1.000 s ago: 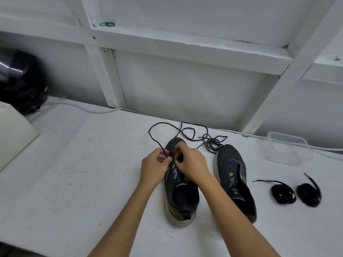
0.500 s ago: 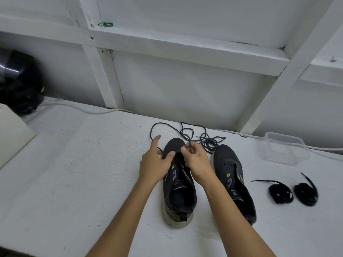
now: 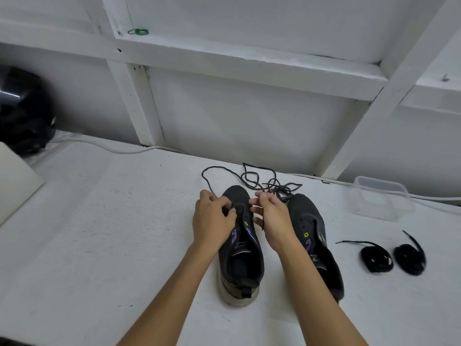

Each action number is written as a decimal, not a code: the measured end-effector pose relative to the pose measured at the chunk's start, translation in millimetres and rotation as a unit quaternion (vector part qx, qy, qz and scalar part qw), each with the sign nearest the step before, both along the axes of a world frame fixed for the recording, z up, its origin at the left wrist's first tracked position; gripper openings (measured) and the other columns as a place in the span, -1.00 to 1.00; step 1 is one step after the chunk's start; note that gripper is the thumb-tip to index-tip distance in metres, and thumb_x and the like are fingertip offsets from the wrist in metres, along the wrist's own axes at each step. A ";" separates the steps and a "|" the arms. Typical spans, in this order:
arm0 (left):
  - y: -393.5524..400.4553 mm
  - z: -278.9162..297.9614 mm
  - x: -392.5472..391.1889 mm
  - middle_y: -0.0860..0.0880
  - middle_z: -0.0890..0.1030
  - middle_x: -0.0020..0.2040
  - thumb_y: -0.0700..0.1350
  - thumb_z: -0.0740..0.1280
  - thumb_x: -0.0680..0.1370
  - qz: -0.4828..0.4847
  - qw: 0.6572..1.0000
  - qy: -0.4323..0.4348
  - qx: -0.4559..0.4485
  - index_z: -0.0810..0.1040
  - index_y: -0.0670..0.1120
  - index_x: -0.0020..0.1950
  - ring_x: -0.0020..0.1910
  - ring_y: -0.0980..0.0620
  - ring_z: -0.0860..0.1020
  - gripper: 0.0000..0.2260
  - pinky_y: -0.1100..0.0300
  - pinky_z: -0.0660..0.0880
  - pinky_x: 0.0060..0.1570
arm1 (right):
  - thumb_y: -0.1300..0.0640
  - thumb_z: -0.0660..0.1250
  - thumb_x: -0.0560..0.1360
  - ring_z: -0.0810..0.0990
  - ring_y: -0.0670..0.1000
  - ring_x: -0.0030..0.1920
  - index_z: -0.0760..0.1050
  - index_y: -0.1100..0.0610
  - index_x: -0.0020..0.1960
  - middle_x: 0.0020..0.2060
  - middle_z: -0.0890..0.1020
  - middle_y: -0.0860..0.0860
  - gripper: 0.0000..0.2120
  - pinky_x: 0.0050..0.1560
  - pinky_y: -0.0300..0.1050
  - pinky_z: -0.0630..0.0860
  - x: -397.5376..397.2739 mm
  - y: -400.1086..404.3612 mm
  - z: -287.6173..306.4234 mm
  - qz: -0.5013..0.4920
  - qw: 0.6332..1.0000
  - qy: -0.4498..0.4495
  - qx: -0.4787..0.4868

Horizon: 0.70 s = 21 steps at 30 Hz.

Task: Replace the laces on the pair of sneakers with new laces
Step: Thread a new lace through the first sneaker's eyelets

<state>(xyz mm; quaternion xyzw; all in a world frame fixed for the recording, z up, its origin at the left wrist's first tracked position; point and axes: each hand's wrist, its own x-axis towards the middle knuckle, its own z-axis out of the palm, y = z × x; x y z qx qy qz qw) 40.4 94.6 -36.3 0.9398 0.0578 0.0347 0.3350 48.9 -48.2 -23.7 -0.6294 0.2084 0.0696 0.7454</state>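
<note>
left sneaker (image 3: pixel 240 248) | between both hands | left hand (image 3: pixel 212 221) fingers curled at eyelets | right hand (image 3: pixel 273 221) fingers pinching old lace (image 3: pixel 259 182)

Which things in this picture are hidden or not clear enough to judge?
- Head view: the left hand covers the front eyelets of the left sneaker.
- Whether the right hand pinches a lace: too small.
- Black object: cut by the left edge.

Left hand (image 3: pixel 212 221) curled back onto the left sneaker's (image 3: pixel 240 243) eyelets
</note>
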 end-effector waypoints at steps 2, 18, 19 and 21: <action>-1.8 4.3 1.9 0.06 0.41 0.03 -0.09 0.42 0.55 -0.020 0.999 -0.026 0.006 0.63 0.00 0.01 0.01 0.06 0.46 -0.94 0.17 0.51 -0.08 | 0.06 0.20 0.69 0.61 -0.12 -0.12 0.62 0.07 0.06 -0.15 0.69 -0.08 -0.77 -0.09 -0.21 0.54 -6.5 1.4 -1.6 -0.014 1.000 -0.011 -0.019; -1.1 -4.5 12.9 0.10 0.67 -0.12 -0.12 0.44 0.52 -0.090 0.992 0.029 -0.084 0.73 0.03 0.01 -0.21 0.20 0.57 -0.88 0.43 0.46 -0.14 | 0.38 0.41 0.53 0.67 -0.09 -0.23 0.59 0.19 0.01 -0.21 0.65 0.07 -0.86 -0.18 -0.26 0.60 -15.8 -1.1 -7.0 -0.020 0.999 0.007 0.029; -1.9 -5.5 12.9 0.09 0.68 -0.10 -0.12 0.44 0.52 -0.085 0.992 0.026 -0.085 0.73 0.03 0.01 -0.20 0.19 0.57 -0.88 0.39 0.47 -0.11 | 0.36 0.39 0.56 0.67 -0.09 -0.24 0.60 0.18 0.00 -0.22 0.64 0.07 -0.89 -0.19 -0.26 0.60 -16.0 -1.6 -7.8 -0.024 1.000 0.007 0.011; -2.5 -7.2 12.0 0.09 0.67 -0.07 -0.11 0.45 0.52 -0.081 0.992 0.022 -0.090 0.73 0.03 0.03 -0.17 0.18 0.57 -0.88 0.33 0.50 -0.06 | 0.31 0.34 0.60 0.68 -0.09 -0.22 0.61 0.19 0.00 -0.21 0.66 0.07 -0.91 -0.19 -0.26 0.61 -15.4 -3.0 -9.5 -0.041 0.999 -0.001 -0.011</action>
